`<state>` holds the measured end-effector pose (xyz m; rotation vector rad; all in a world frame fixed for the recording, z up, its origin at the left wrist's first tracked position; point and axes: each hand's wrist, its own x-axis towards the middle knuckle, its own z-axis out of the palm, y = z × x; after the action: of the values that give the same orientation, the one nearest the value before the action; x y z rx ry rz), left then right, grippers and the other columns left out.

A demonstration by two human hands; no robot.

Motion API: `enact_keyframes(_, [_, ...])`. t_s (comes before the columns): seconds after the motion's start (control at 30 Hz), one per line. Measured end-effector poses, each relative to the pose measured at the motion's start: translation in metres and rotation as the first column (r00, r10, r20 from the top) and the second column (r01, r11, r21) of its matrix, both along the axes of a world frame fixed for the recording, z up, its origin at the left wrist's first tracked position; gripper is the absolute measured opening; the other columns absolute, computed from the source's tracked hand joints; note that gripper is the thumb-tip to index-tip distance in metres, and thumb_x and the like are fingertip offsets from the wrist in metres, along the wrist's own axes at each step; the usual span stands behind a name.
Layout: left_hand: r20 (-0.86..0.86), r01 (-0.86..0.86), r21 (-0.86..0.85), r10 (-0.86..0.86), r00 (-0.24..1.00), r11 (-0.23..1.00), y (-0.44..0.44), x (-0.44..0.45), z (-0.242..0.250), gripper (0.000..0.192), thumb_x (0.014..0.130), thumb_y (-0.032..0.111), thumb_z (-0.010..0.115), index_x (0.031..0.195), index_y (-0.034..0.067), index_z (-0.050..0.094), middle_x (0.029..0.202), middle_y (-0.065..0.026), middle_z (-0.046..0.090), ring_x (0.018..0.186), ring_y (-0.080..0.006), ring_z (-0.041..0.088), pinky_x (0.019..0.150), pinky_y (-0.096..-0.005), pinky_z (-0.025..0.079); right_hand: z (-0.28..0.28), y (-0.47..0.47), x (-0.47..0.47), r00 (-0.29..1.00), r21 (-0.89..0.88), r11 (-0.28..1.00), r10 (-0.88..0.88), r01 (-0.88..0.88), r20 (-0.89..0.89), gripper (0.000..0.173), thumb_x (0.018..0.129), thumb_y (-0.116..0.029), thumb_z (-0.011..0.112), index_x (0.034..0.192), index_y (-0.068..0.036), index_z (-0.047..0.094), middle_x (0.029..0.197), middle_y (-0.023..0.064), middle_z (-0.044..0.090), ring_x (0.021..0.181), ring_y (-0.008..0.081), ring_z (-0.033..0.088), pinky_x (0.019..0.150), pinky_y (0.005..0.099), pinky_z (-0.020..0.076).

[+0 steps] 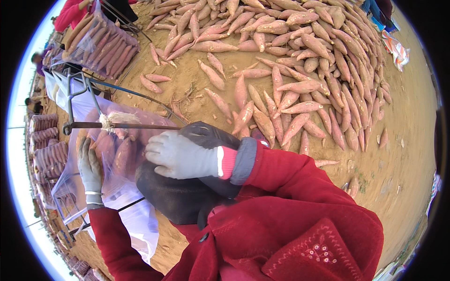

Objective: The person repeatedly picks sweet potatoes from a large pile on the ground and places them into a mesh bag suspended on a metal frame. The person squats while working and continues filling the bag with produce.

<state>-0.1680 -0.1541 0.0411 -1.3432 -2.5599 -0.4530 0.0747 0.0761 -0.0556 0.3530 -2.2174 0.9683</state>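
Both my hands wear grey gloves. My left hand point(90, 172) lies with fingers extended along the near side of a clear plastic bag point(121, 186). Inside that bag are several pinkish sweet potatoes point(123, 154). My right hand point(182, 154) is over my dark-clad knee beside the bag, its fingers bent. Whether those fingers grip anything is hidden. A metal frame point(88, 82) stands around the bag. A rusty rod point(151, 126) of it crosses just above my right hand, with a clump of pale string point(117, 121) tied around it.
A large heap of sweet potatoes point(299, 38) covers the sandy ground ahead, with loose ones point(260, 123) near my knees. At upper left, a person in a pink sleeve point(70, 14) is beside another filled bag point(109, 52). Several packed bags point(51, 158) line the left.
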Motion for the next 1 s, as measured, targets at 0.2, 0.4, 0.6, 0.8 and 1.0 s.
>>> enact_keyframes(0.2, [-0.117,0.075,0.306,-0.041,0.992,0.949,0.027,0.106,0.022,0.038,0.107,0.017,0.036,0.115,-0.008,0.064,0.115,-0.0183,0.065,0.106,-0.0313,0.063,0.095,-0.0403,0.049,-0.137,0.121,0.113,0.731,-0.114,0.836,-0.394,0.538,0.557,0.023,0.091,-0.022,0.06,0.107,-0.005,0.066,0.096,0.0148,0.067,0.094,0.0345,0.063,0.084,0.0454,0.048])
enact_keyframes(0.4, [0.275,-0.041,0.11,0.009,0.961,0.993,0.061,0.151,-0.029,0.031,0.103,0.016,0.044,0.115,-0.004,0.064,0.113,-0.018,0.065,0.108,-0.0316,0.061,0.096,-0.0393,0.047,-0.25,0.146,0.243,0.284,0.125,0.569,-0.574,0.813,0.768,0.029,0.089,-0.02,0.061,0.113,-0.003,0.065,0.1,0.0194,0.068,0.096,0.0383,0.064,0.084,0.0473,0.0501])
enact_keyframes(0.6, [0.34,-0.072,0.028,0.058,0.939,0.997,0.084,0.154,-0.04,0.029,0.101,0.011,0.044,0.115,-0.005,0.064,0.116,-0.0183,0.064,0.11,-0.0316,0.061,0.099,-0.038,0.046,-0.26,0.137,0.217,0.421,0.263,0.665,-0.679,0.699,0.601,0.051,0.078,-0.01,0.065,0.127,-0.003,0.057,0.125,0.018,0.059,0.115,0.038,0.056,0.095,0.0473,0.0459])
enact_keyframes(0.8, [0.374,-0.079,0.0,0.074,0.924,0.997,0.093,0.155,-0.041,0.028,0.101,0.009,0.044,0.114,-0.004,0.064,0.116,-0.0183,0.064,0.11,-0.032,0.06,0.099,-0.0393,0.046,-0.26,0.138,0.126,0.572,0.411,0.861,-0.507,0.301,0.644,0.053,0.074,-0.014,0.067,0.126,-0.004,0.058,0.134,0.0146,0.055,0.126,0.029,0.05,0.098,0.0412,0.0413])
enact_keyframes(1.0, [0.404,-0.089,0.012,0.077,0.912,0.996,0.102,0.155,-0.044,0.027,0.1,0.009,0.045,0.113,-0.004,0.065,0.114,-0.0181,0.065,0.11,-0.0324,0.06,0.098,-0.0402,0.046,-0.272,0.154,0.118,0.628,0.466,0.865,-0.471,0.189,0.62,0.053,0.077,-0.022,0.067,0.126,-0.003,0.06,0.133,0.0127,0.056,0.119,0.0264,0.053,0.093,0.0395,0.0426])
